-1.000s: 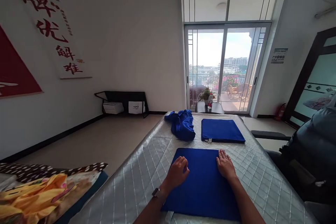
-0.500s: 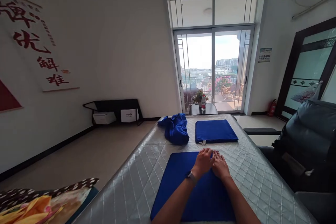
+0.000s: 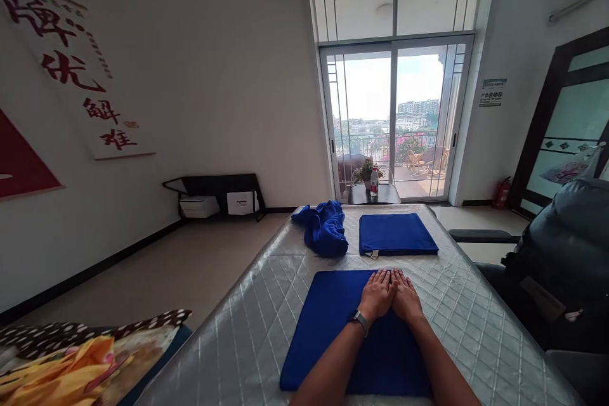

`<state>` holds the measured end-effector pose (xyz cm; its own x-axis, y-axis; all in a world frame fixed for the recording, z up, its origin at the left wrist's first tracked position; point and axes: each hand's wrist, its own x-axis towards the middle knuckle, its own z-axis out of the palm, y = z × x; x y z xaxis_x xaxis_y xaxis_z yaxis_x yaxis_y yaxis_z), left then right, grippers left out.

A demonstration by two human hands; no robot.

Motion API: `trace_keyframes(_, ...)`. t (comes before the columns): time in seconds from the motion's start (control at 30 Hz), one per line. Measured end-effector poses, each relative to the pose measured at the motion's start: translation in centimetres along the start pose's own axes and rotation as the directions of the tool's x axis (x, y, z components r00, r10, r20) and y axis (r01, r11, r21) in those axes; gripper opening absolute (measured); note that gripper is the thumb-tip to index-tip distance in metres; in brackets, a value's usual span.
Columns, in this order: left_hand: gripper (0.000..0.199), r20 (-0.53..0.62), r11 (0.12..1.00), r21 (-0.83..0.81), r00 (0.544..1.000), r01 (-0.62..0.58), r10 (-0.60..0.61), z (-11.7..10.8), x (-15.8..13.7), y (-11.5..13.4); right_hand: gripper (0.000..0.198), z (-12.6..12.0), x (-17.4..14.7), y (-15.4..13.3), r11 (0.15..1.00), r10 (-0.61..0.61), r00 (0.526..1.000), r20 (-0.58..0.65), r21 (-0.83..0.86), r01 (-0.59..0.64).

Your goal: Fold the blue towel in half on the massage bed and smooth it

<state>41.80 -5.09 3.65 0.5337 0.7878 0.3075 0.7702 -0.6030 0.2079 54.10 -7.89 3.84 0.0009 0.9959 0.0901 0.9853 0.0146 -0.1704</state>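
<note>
Two bare hands lie palm down, side by side, on a folded blue cloth (image 3: 328, 323) spread over a quilted silver surface (image 3: 238, 336). The left hand (image 3: 377, 295), a watch (image 3: 360, 319) on its wrist, is flat with fingers extended and has hold of nothing; its inner edge meets the right hand (image 3: 404, 295), which is equally flat, fingers straight, likewise gripping nothing. The fingertips of both reach the far edge of the cloth, toward its far right corner. Most of the fabric stretches to the left of the left hand and back beneath the forearms, with its near edge closest to the person. Just beyond the fingertips, apart from them, sits a neat blue stack (image 3: 398, 231), a white tag (image 3: 375, 254) at its near side. Ahead and to the left of the left hand lies a crumpled blue heap (image 3: 326, 228). Farther out, past the stack, a bottle (image 3: 374, 183) and a potted plant (image 3: 365, 170) stand on a small table (image 3: 387, 195) before glass doors (image 3: 361, 101). Well to the right of the right hand is a dark chair (image 3: 573, 235).
</note>
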Motion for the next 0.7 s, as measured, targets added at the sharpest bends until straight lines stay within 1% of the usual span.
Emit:
trace_keyframes(0.1,0.065,0.017,1.0,0.005,1.0,-0.002,0.002,0.0,-0.5,-0.8,0.062,-0.1,0.1,0.0,1.0,0.016,1.0,0.007,0.019,-0.016)
trace_keyframes(0.17,0.066,0.021,0.999,0.029,1.0,0.017,-0.017,-0.5,-1.4,-2.3,0.063,-0.2,0.2,-0.1,0.999,0.025,1.0,0.012,0.034,-0.025)
trace_keyframes(0.2,0.066,0.025,0.998,0.047,0.999,0.035,-0.037,-0.9,-1.9,-3.4,0.064,-0.3,0.2,-0.2,0.999,0.028,1.0,0.012,0.041,-0.029)
trace_keyframes(0.27,0.067,0.031,0.992,0.088,0.995,0.096,-0.099,-2.2,-3.4,-6.5,0.065,-0.4,0.2,-0.3,0.998,0.036,0.999,0.005,0.051,-0.036)
trace_keyframes(0.4,0.065,0.001,0.958,0.167,0.971,0.234,-0.237,-4.7,-7.3,-14.4,0.065,0.0,0.3,-0.3,0.998,0.039,0.999,-0.015,0.045,-0.038)
trace_keyframes(0.47,0.063,-0.028,0.939,0.188,0.957,0.288,-0.288,-5.1,-9.1,-17.8,0.065,0.4,0.5,-0.1,0.999,0.036,0.999,-0.02,0.036,-0.036)
trace_keyframes(0.5,0.063,-0.041,0.934,0.194,0.953,0.301,-0.299,-5.0,-9.7,-19.1,0.065,0.6,0.6,0.0,0.999,0.035,0.999,-0.022,0.031,-0.034)
trace_keyframes(0.53,0.064,-0.055,0.931,0.196,0.952,0.306,-0.301,-4.7,-10.2,-20.0,0.065,0.8,0.7,0.1,0.999,0.031,0.999,-0.025,0.026,-0.03)
trace_keyframes(0.6,0.067,-0.08,0.932,0.19,0.951,0.309,-0.299,-4.0,-10.6,-20.8,0.065,1.1,0.8,0.3,1.0,0.019,0.999,-0.032,0.012,-0.019)
trace_keyframes(0.7,0.071,-0.109,0.926,0.158,0.938,0.343,-0.329,-3.4,-10.4,-20.5,0.066,1.3,0.9,0.4,1.0,0.01,0.999,-0.041,-0.008,-0.01)
